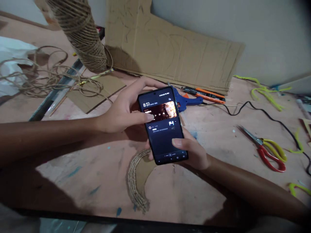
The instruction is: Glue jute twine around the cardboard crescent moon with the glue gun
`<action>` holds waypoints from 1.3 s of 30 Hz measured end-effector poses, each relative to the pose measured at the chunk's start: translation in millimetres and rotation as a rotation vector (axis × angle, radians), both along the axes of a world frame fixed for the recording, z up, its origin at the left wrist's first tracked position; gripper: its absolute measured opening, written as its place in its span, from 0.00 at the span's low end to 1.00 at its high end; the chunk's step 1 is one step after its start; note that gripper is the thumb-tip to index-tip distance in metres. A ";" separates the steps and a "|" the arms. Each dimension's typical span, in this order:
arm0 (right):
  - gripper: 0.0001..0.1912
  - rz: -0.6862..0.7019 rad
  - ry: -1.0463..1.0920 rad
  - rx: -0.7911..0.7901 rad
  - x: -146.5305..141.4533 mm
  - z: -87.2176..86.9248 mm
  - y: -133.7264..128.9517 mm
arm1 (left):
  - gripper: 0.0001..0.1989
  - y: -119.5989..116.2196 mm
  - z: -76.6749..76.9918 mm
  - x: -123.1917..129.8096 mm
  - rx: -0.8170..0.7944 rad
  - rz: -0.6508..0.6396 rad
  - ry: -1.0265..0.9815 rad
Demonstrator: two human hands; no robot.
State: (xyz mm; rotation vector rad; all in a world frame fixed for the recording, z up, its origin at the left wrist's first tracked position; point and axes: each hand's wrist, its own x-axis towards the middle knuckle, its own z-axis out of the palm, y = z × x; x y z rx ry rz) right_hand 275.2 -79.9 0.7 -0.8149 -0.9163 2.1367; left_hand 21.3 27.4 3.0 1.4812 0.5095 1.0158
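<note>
The phone (pixel 166 140) is held up over the table, screen toward the wearer, and both hands are clamped on it: the left hand (pixel 121 113) around its upper left edge, the right hand (pixel 195 150) around its lower right. The left thumb lies across the player panel (whether it presses the glass, I can't tell). To work the screen well, let the right hand bear the weight, keep its thumb light over the lower screen, and tap with the left thumb's tip alone. Hold firmly: the rope-edged crescent (pixel 141 173) sits below the phone, and the glue gun (pixel 186 103) lies just beside its upper right.
</note>
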 end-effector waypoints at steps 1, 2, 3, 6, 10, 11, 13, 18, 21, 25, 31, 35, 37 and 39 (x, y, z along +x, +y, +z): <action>0.32 0.001 -0.002 0.004 0.0 0.3 -0.3 | 0.31 2.0 -2.3 -0.6 0.031 -0.005 0.010; 0.32 0.004 0.004 0.008 -0.3 0.4 -0.4 | 0.31 4.7 -5.1 -1.4 0.076 -0.015 0.011; 0.31 0.008 0.014 0.011 -0.8 0.3 -0.4 | 0.33 7.8 -8.2 -2.4 0.127 -0.030 0.003; 0.29 0.004 0.052 0.015 -2.9 -1.7 0.0 | 0.41 15.3 -14.8 -6.6 0.268 -0.057 0.027; 0.29 -0.013 0.116 0.031 -3.9 -6.1 -0.5 | 0.47 17.6 -12.4 -12.1 0.416 -0.078 0.171; 0.28 -0.014 0.124 0.031 -3.5 -6.8 -0.9 | 0.47 17.9 -11.1 -12.9 0.455 -0.080 0.180; 0.28 -0.019 0.119 0.023 -2.6 -7.6 -1.8 | 0.47 19.1 -9.4 -13.8 0.498 -0.075 0.190; 0.29 -0.033 0.094 0.003 -2.4 -7.8 -1.0 | 0.47 20.1 -9.0 -14.2 0.486 -0.072 0.218; 0.30 -0.018 0.080 0.006 -3.7 -8.5 0.6 | 0.45 16.7 -8.4 -14.4 0.455 -0.079 0.210; 0.28 -0.014 0.087 0.012 -4.8 -8.6 0.3 | 0.45 13.9 -8.8 -14.9 0.451 -0.092 0.205; 0.28 -0.033 0.106 -0.003 -3.3 -6.0 -1.7 | 0.45 15.9 -10.6 -15.1 0.473 -0.101 0.208; 0.29 -0.025 0.109 -0.007 -2.0 -6.0 -1.7 | 0.47 16.6 -8.0 -15.9 0.512 -0.101 0.229; 0.28 -0.025 0.106 -0.004 -2.3 -6.5 -1.5 | 0.47 16.8 -7.0 -16.6 0.529 -0.102 0.236; 0.27 -0.032 0.108 0.004 -2.9 -6.8 -1.3 | 0.45 16.8 -7.1 -17.6 0.520 -0.119 0.238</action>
